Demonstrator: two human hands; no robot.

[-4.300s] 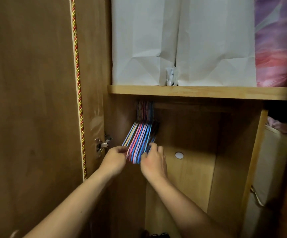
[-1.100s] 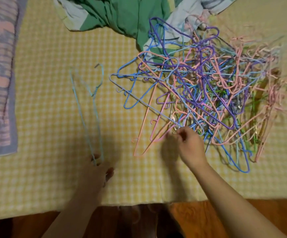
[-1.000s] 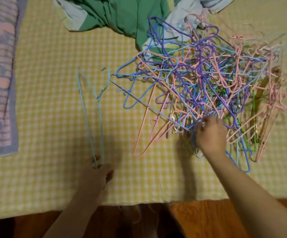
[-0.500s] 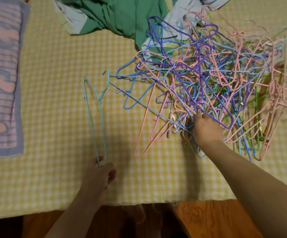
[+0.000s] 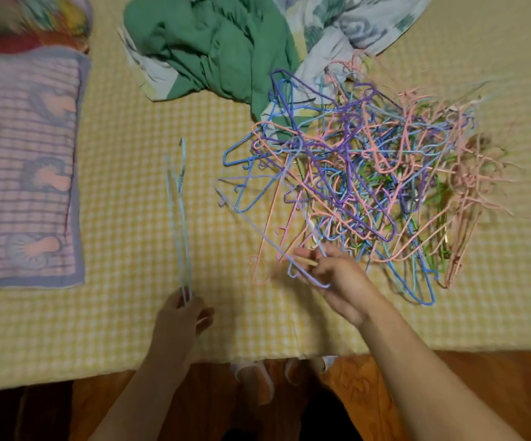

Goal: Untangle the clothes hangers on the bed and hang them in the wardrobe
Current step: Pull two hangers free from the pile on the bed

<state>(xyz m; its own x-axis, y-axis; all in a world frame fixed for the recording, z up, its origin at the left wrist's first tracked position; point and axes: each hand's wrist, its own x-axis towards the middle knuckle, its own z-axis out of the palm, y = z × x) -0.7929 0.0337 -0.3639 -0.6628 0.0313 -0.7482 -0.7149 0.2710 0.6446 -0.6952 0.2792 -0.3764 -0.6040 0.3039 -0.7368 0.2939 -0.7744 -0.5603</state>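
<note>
Blanket [image 5: 213,49] touching tangled hangers [image 5: 369,173].

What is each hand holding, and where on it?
Left hand grips the light blue wire hanger by its lower end. Right hand pinches a lilac wire hanger near its corner.

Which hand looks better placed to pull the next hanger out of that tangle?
The right hand. It is already at the near edge of the tangled pile, pinching a lavender hanger. The left hand is occupied, holding light blue hangers apart from the pile.
</note>
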